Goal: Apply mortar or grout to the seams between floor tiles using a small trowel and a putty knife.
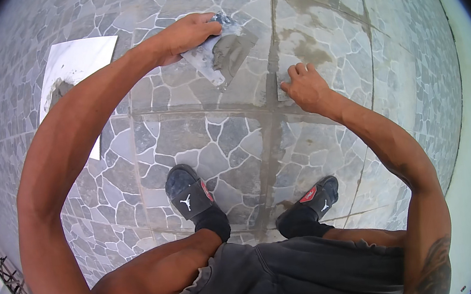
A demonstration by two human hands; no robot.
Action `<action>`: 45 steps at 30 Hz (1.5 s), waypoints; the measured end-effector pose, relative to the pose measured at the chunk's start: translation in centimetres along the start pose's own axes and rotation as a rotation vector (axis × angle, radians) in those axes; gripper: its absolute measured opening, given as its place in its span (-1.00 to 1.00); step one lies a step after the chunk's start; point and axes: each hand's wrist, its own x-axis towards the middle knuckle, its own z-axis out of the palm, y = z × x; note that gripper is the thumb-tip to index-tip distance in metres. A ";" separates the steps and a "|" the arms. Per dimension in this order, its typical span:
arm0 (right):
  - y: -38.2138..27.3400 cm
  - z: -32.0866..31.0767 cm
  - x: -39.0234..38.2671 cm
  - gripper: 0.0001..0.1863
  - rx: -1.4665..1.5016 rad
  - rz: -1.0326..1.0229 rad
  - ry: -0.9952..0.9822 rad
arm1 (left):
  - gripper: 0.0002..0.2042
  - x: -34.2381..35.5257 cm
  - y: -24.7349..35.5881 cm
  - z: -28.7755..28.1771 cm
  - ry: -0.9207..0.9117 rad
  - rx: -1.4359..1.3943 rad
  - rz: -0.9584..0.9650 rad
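1. Around the work spreads a floor (329, 141) of grey tiles patterned like crazy paving with pale veins. Wide grey joints cross it, one long joint (269, 163) running away from the body between the feet.
2. A white board (86, 55) lies at the left, smeared with a grey lump (59, 91); the left forearm passes over it in this view and hides part of it.
3. Two dark slippers, the left one (190, 196) and the right one (315, 196), stand on the tiles nearer the body, either side of the long joint. Damp-looking stains (309, 52) mark the tiles beyond the right hand (306, 88), and a pale wall (469, 136) rises at the far right.
4. The smeared plate (201, 57) has one corner pointing back toward the feet. Its long axis seems to run roughly away from the body, though it is nearly as wide as long. Grey paste (234, 52) covers much of its right half.
5. The plate is ahead of the feet, left of the long joint. The left hand (192, 35) grasps it by its far left part, so most of it extends rightward and nearer the body.
6. The right hand, fingers curled, is low beside the joint, right of the plate and well apart from it; whether it pinches anything, I cannot tell.
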 end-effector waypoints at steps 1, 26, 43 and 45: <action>1.0 -1.1 0.2 -0.48 0.072 0.038 -0.090 | -0.69 0.0 0.0 0.1 0.000 0.015 0.010; 9.1 -1.0 7.1 -0.49 -0.081 0.165 -0.030 | -0.78 -0.3 0.4 0.6 0.071 -0.053 -0.025; 10.3 1.5 8.2 -0.54 0.056 0.134 0.220 | -0.75 -0.4 0.0 0.1 0.030 -0.095 0.013; 10.6 0.8 8.3 -0.45 -0.007 0.208 0.065 | -0.75 -0.7 0.5 0.2 0.064 -0.085 -0.023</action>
